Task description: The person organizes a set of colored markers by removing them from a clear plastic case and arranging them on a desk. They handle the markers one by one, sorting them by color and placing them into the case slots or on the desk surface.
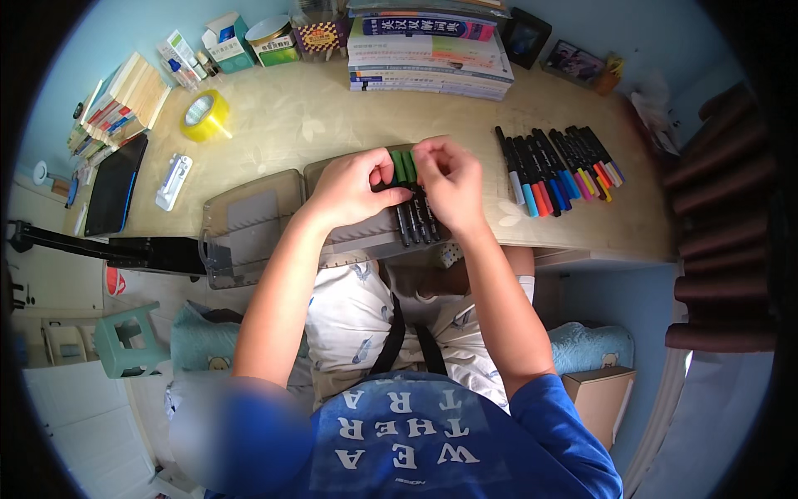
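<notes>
Several black-barrelled marker pens with green caps (416,215) lie side by side in the right half of an open, see-through grey plastic marker case (249,209). My left hand (358,187) has its fingers curled at the left side of the green caps, its thumb reaching over the barrels. On the right side of the same caps, my right hand (450,178) touches the outermost one with bent fingers. Whether either hand grips a pen is hard to tell. Right of the case, more markers with coloured ends (548,171) lie in rough rows on the desk.
A roll of yellow tape (204,116), a white plastic device (174,182) and a dark tablet (116,187) lie on the left. Stacked books (430,62), small boxes (229,43) and photo frames (572,62) line the back. The case overhangs the desk's front edge.
</notes>
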Motion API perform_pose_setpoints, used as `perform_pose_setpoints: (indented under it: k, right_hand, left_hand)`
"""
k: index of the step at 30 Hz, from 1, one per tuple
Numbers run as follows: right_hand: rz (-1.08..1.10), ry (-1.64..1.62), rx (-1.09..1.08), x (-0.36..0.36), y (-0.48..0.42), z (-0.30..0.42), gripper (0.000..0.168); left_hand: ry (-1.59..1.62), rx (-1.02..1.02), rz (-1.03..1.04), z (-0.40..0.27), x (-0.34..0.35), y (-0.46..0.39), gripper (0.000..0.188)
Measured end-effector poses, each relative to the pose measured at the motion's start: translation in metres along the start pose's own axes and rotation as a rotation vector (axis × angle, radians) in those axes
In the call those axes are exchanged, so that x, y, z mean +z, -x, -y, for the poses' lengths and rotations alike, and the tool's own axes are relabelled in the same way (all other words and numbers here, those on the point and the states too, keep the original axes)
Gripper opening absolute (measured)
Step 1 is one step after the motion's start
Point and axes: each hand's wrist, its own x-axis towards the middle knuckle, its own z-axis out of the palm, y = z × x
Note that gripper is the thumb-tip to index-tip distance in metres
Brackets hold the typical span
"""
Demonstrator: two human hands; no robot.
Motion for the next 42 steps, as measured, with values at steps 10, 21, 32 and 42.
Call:
perform_pose_setpoints:
  k: [10, 21, 32, 42]
  right_hand:
    - [0.082, 1.029, 0.093, -0.041, 0.028, 0.037, 0.036]
    - [-0.13, 0.825, 0.076, -0.087, 0.025, 0.028, 0.029]
    - [-0.224, 0.769, -0.121, -0.09, 0.033, 0.015, 0.011]
    - [-0.235, 0.821, -0.055, -0.089, 0.03, 0.018, 0.018]
  left_hand:
    - [0.054, 0.061, 0.016, -0.01, 0.002, 0.002, 0.032]
    - [-0.385, 0.178, -0.291, -0.058, 0.058, -0.03, 0.031]
    - [-0.612, 0.214, -0.121, -0.069, 0.104, -0.042, 0.075]
    - [-0.501, 0.108, -0.114, -0.075, 0.1, -0.025, 0.077]
